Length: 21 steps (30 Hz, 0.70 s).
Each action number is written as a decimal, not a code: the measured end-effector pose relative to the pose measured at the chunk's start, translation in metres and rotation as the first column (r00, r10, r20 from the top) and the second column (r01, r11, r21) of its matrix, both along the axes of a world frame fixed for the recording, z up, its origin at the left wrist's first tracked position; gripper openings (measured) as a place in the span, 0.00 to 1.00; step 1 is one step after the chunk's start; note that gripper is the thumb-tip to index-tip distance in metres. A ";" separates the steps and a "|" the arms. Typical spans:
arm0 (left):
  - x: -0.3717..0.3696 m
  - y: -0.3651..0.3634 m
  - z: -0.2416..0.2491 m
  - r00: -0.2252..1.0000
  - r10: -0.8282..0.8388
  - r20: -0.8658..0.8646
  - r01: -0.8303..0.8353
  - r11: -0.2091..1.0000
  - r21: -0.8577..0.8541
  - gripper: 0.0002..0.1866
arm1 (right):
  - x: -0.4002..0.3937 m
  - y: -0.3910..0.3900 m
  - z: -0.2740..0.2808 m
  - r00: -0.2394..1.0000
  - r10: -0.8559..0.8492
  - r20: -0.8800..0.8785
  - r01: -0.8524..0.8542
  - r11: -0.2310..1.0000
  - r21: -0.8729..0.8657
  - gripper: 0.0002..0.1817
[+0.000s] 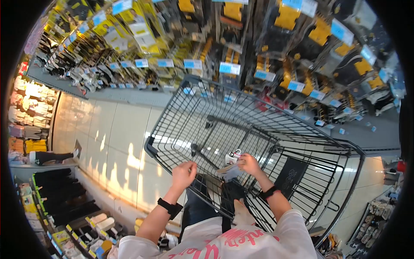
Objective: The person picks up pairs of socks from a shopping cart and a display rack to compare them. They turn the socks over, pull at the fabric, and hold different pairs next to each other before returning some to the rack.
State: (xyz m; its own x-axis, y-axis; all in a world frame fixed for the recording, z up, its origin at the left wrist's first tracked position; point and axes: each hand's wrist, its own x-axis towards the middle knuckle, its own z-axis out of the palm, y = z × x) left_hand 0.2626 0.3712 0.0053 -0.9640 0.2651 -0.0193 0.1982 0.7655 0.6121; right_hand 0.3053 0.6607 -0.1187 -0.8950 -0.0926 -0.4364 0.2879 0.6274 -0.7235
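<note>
My right hand [248, 165] is closed around a folded grey item that looks like socks [231, 172], held over the near side of the shopping cart. A white hanger card [233, 157] with a small hook sticks out from it. Curled into a loose fist, my left hand [184, 174] is by the cart's near rim; nothing shows between its fingers, and its palm is hidden. The dark wire shopping cart [161, 162] stands close against my body, and its folding seat panel [291, 173] is on the right.
Beyond the cart stands a rack of hanging packaged goods [233, 21] with blue price tags [229, 68]. A low display bin [64, 207] of black and pale goods is at the lower left. Shelves [374, 224] hold more goods at lower right. Tiled floor [125, 125] runs left of the cart.
</note>
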 end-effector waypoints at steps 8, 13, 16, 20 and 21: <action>-0.010 -0.006 0.013 0.945 -0.303 -0.124 0.327 0.887 0.327 0.37 | -0.015 -0.053 0.246 0.919 -0.109 -0.380 0.102 0.994 -0.038 0.15; -0.043 -0.025 0.087 0.809 -0.588 0.004 0.488 0.675 0.554 0.41 | 0.000 -0.107 0.345 0.886 -0.031 -0.463 0.055 0.998 0.038 0.14; -0.054 -0.051 0.138 0.608 -0.781 0.144 0.549 0.545 0.634 0.37 | 0.008 -0.153 0.387 0.877 -0.015 -0.481 0.035 0.999 0.034 0.14; -0.057 -0.099 0.174 0.431 -0.883 0.183 0.543 0.416 0.729 0.30 | -0.007 -0.206 0.405 0.788 0.113 -0.606 -0.050 0.992 0.120 0.12; -0.060 -0.112 0.177 0.489 -0.840 0.237 0.441 0.472 0.763 0.29 | -0.016 -0.218 0.406 0.814 -0.093 -0.573 0.074 0.996 -0.056 0.12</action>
